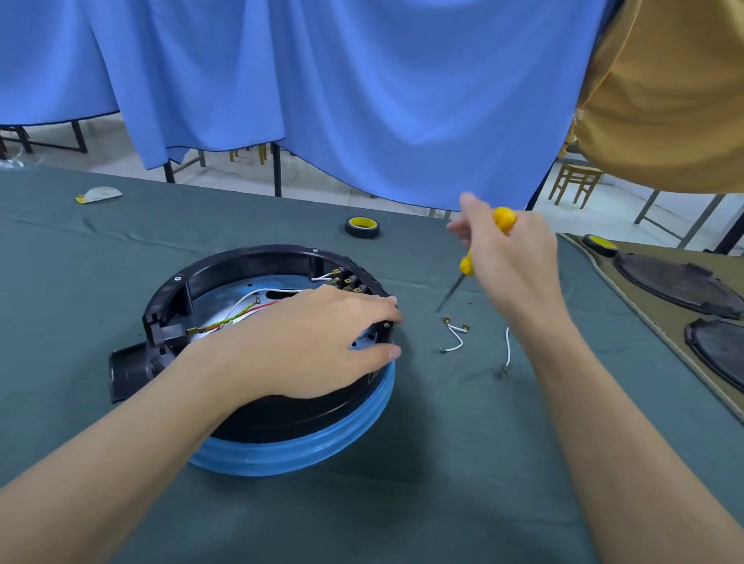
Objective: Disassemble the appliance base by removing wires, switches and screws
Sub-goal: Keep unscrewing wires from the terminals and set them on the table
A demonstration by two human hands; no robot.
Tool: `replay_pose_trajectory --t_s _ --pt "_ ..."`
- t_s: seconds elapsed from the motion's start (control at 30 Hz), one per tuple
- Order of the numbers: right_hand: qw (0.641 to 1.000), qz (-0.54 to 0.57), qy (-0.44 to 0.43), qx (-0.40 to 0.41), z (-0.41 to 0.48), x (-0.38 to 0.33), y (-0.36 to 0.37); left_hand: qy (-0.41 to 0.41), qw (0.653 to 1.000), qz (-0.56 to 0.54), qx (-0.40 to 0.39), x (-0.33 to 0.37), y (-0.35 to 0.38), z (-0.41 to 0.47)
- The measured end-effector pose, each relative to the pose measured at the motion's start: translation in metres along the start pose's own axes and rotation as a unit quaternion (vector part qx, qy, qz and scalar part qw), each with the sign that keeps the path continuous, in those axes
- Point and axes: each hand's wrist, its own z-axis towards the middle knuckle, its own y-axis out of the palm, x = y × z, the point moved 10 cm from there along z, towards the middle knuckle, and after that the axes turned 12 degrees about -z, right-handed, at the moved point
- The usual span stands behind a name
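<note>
Screwdriver (504, 219) up in the right hand (514, 261), fingers wrapped round the yellow handle, one finger sticking out and blurred. The dark shaft slants down toward seven o'clock, tip just above the green-covered desk (439, 474); whether it touches the cloth, I cannot tell.

Over to the left hand (313, 343): it lies across the appliance base (253, 256), fingers curled over the black rim at the base's three o'clock edge, thumb pressed on the outer wall below them, so the rim is gripped between the two. The base sits open side up, left of the desk's middle, black ring on top, blue band underneath.

Inside it, a white, a red and a yellow-green wire (234, 317) run across the shiny floor, and a row of brass switch terminals (349, 281) lines the wall at one o'clock.

Out at three o'clock from the base, two loose white wires (455, 337) lie on the cloth, just below the screwdriver tip. A black tape roll (362, 227) rests at one o'clock, well apart. Far right, two black lids (678, 284) lie on a tan mat. A blue curtain (326, 90) hangs behind.
</note>
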Motion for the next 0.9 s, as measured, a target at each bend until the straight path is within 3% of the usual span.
replay_pose_trajectory --t_s 0.33,0.53,0.9 --pt "0.996 0.077 -0.03 -0.046 -0.005 -0.016 0.009 -0.018 0.999 -0.037 -0.026 -0.014 0.006 -0.002" --pt "0.994 0.045 -0.059 -0.081 -0.017 -0.027 0.028 -0.054 0.996 -0.043 -0.064 -0.014 0.03 0.0" --pt "0.993 0.002 -0.09 -0.082 -0.027 -0.034 0.042 -0.074 0.997 -0.001 -0.035 -0.005 0.031 -0.001"
